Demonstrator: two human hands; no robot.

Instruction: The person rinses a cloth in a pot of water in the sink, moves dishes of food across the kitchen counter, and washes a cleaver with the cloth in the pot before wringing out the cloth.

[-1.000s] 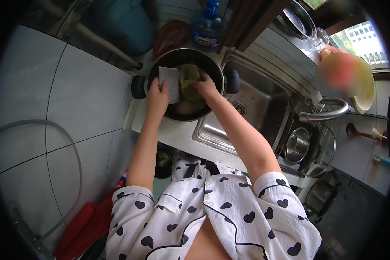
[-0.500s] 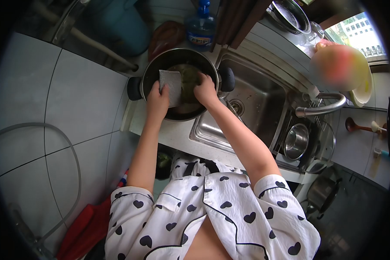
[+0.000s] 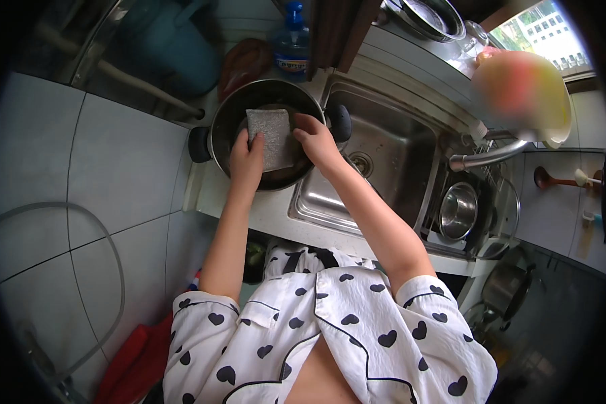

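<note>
My left hand [image 3: 248,160] is closed on the lower left of a grey, rough-looking scrubbing cloth [image 3: 271,138], with the thumb lying over its near face. The flat, roughly rectangular cloth is held above the inside of a deep dark pot [image 3: 283,180] with two black handles. Beside the cloth's right edge is my right hand [image 3: 318,143], its thumb and fingers apart; whether the fingertips touch the cloth is hard to see. Much of the pot's inside is hidden behind the cloth and hands.
Right of the pot is a steel sink [image 3: 390,151] with a faucet [image 3: 488,156] over its far right side. A blue-capped bottle [image 3: 291,50] stands behind the pot. Steel bowls [image 3: 458,210] sit past the sink, and a tiled wall [image 3: 124,168] rises on the left.
The cloth has turned to show more of its broad face. My right hand has lifted slightly from inside the pot, and its fingers have spread. The view has shifted a little.
</note>
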